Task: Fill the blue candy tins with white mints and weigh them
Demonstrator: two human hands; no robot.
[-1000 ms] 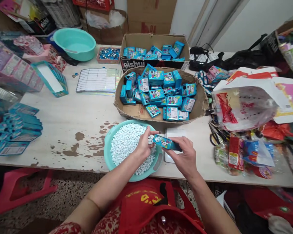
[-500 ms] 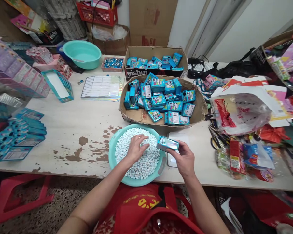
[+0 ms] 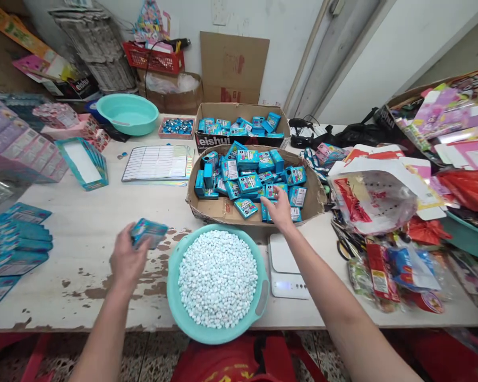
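My left hand [image 3: 128,255] grips a small printed blue box [image 3: 150,233], slightly blurred, above the worn tabletop left of the basin. My right hand [image 3: 279,211] has its fingers apart over the near edge of a cut-down cardboard carton [image 3: 223,208], close to several small blue boxes [image 3: 249,183] heaped inside; whether it touches one I cannot tell. Between my arms stands a turquoise basin [image 3: 174,297] of small pale candies [image 3: 219,278]. A white digital scale [image 3: 287,286] lies beside the basin, under my right forearm.
Behind stands a second carton [image 3: 242,142] of blue boxes. A printed sheet [image 3: 157,163], a turquoise bowl [image 3: 127,114] and a tray of small shiny pieces [image 3: 177,127] lie at the back left. Stacked blue cartons [image 3: 18,244] stand left; scissors [image 3: 344,244] and wrappers [image 3: 382,270] clutter the right.
My left hand has left the candies and moved left, now holding a blue box. My right hand, which held a blue box by the basin, has moved forward to the carton without it.
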